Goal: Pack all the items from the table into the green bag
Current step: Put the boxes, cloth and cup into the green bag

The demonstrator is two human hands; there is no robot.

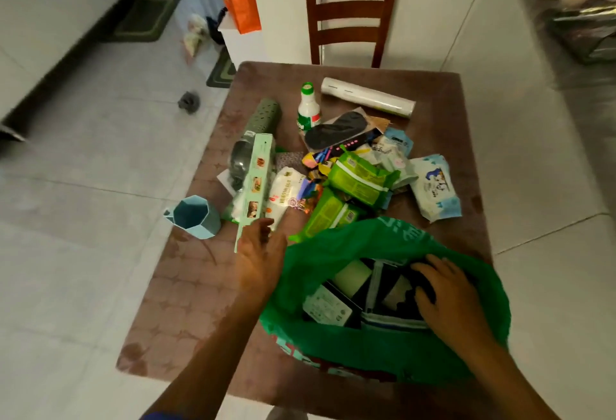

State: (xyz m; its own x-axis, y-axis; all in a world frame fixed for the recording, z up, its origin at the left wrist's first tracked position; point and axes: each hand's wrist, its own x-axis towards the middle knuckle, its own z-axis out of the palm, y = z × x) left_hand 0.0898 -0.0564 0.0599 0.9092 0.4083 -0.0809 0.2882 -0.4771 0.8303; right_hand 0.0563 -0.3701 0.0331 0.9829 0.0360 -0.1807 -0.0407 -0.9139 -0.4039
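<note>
— What are the fingers doing?

— The left hand (258,253) has its fingers stretched out and relaxed, the tips touching the near end of a long pale green box (255,183). The right hand (445,293) is inside the green bag (333,249), its fingers curled down over something dark; whether it truly grips it, I cannot tell.

— And the bag?

— It sits open at the near edge of the tabletop (186,293), with boxes and packets already inside.

— What else?

— Just beyond it, a heap: green packets (360,176), a white wipes pack (435,186), a white bottle (308,108). A white roll (368,97) lies toward the far edge, a blue cup (195,216) on its side at the left edge.
</note>
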